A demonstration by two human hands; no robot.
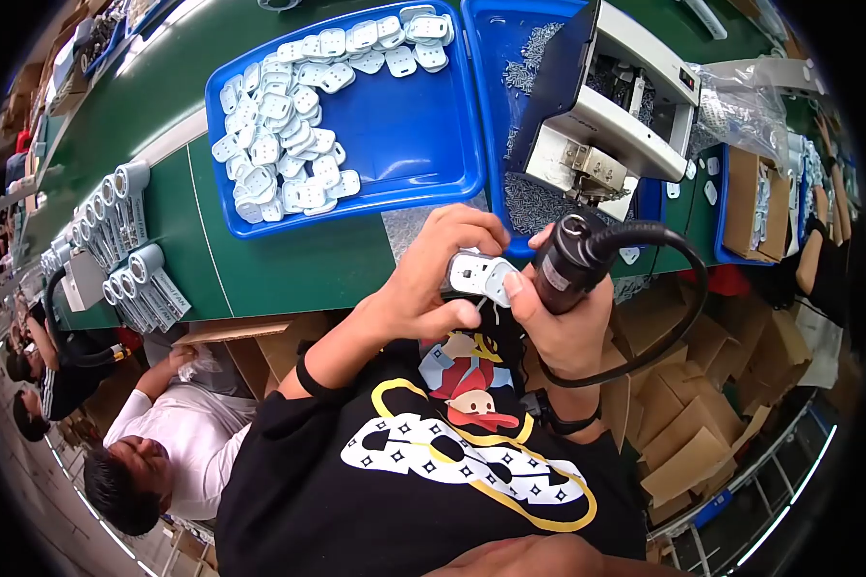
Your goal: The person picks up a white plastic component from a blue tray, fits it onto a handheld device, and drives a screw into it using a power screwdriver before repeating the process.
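My left hand (425,277) grips a small grey-white plastic housing (468,273) with dark openings, held just in front of the bench edge. A pale rounded cover (496,282) lies against the housing's right end, under the thumb of my right hand (570,332). That same hand is wrapped round a black electric screwdriver (562,272), whose thick black cable (691,322) loops to the right. The screwdriver's tip is hidden. Beyond my hands, many similar pale covers (277,113) are heaped along the left and far sides of a blue tray (394,199).
A screw feeder (601,120) stands in a second blue tray (481,43) with loose screws (539,204). Rolls of white labels (130,180) line the bench at left. Cardboard boxes (688,413) are piled at right. A seated person (178,438) is at lower left.
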